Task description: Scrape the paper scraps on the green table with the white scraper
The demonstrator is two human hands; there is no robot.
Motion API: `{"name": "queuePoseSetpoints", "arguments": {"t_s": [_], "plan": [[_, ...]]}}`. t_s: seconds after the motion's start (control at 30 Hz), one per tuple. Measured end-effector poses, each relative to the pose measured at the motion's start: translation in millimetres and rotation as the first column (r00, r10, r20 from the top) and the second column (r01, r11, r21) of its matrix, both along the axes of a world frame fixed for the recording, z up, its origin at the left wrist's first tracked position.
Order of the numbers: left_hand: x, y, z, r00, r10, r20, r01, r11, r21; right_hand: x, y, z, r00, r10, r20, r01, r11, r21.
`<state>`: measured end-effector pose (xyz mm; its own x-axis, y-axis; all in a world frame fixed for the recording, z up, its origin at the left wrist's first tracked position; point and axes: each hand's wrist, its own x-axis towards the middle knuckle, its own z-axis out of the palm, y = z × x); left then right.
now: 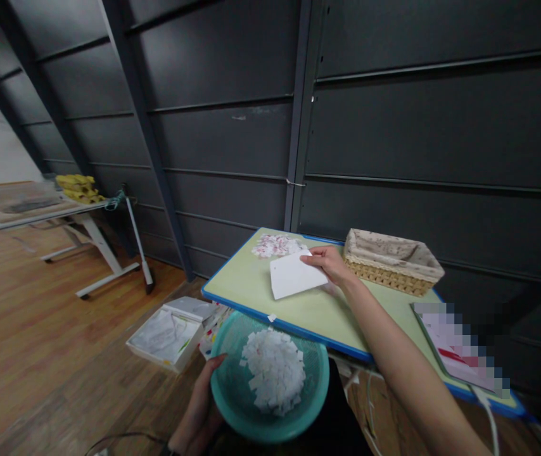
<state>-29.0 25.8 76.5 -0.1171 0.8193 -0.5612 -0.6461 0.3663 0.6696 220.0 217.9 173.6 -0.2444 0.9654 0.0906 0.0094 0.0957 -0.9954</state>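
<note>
My left hand [204, 392] grips the rim of a green plastic basket [317, 392], thumb over the edge, below the front of the table. Inside it lies a heap of small white paper pieces [275, 373]. My right hand [325, 261] pinches a flat white card [296, 275] by its right end, above the table. One loose paper piece [272, 318] sits at the table's front edge, over the basket. Behind the card, a spread of white and reddish paper pieces [275, 244] covers the table's far left corner.
The pale yellow table [237, 278] has a blue edge. On it stand a cloth-lined wicker basket [389, 275] and, at the right, a tablet-like flat object [455, 348], partly blurred out. An open white box [168, 332] lies on the floor. Another table [37, 212] stands far left.
</note>
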Motion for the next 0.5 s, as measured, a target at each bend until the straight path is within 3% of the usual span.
{"name": "queuePoseSetpoints", "arguments": {"t_s": [0.27, 0.37, 0.5], "plan": [[-5, 0, -3.5, 0.999, -0.019, 0.043, 0.018, 0.999, 0.029, -12, -2, -13.6, 0.989, 0.122, 0.088, -0.120, 0.992, -0.030], [-5, 0, -1.9, 0.999, -0.008, 0.041, 0.008, 1.000, 0.005, -9, 1, -11.4, 0.996, -0.042, 0.073, 0.036, 0.997, 0.072], [-5, 1, -0.5, 1.000, -0.002, 0.021, 0.001, 1.000, 0.030, -1, 10, -9.2, 0.937, -0.304, 0.172, 0.255, 0.931, 0.260]]}}
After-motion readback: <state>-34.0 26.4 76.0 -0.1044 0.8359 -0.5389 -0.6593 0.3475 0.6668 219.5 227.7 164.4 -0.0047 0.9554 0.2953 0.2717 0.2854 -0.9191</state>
